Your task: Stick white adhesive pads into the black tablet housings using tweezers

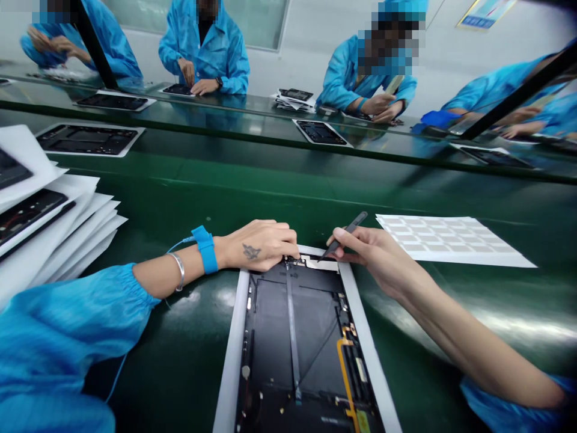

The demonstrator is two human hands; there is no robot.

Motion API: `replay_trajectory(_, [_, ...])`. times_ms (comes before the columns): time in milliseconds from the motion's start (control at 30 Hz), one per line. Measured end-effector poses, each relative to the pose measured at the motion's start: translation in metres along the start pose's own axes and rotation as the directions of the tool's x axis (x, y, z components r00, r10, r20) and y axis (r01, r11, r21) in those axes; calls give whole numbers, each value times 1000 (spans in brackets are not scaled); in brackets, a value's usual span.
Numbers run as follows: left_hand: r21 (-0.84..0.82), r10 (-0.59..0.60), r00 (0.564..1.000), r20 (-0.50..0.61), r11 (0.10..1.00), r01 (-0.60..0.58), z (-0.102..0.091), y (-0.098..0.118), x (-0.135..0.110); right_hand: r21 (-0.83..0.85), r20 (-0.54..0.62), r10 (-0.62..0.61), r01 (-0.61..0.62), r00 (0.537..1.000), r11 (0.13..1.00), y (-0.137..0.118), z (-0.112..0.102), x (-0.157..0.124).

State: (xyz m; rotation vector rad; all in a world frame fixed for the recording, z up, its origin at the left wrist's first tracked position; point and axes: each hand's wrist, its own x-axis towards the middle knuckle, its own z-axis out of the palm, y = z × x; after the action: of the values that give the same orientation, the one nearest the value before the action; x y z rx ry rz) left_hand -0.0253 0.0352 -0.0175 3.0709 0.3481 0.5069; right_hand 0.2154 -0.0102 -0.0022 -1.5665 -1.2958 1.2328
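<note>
bench (193,180) — glossy green, blue-smocked co-workers (202,54) lining its far side

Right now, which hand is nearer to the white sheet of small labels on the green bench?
Right. The right hand sits just left of the white sheet, not touching it. The left hand is farther, beyond the tablet housing.

The left hand (259,246), wearing a bright blue antistatic wrist strap (205,248) and a silver bangle (178,270), rests its fingertips (288,239) on the top edge of an open dark tablet housing (293,337) lying in a white rectangular frame (232,361). The right hand (378,258) pinches slim black tweezers (347,234), their tip over a pale strip (322,263) there. A white sheet of pale labels (451,240) lies just beside, on the glossy green desk (202,198).
</note>
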Motion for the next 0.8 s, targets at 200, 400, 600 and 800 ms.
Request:
replay_trajectory(200, [7, -1, 1000, 5, 1000, 1, 0, 0, 1, 10, 10, 2, -2, 1000, 1000, -1, 1, 0])
replay_trajectory(400, [-2, -11, 999, 31, 1000, 11, 0, 0, 0, -1, 7, -4, 4, 1000, 1000, 0, 0, 0])
replay_trajectory(600, [-1, -1, 998, 58, 1000, 2, -3, 1, 1, -30, -4, -52, 52, 999, 998, 0, 3, 0])
replay_trajectory(800, [2, -4, 996, 94, 1000, 4, -6, 1, 2, -146, -67, -200, 189, 977, 971, 9, 1, -3])
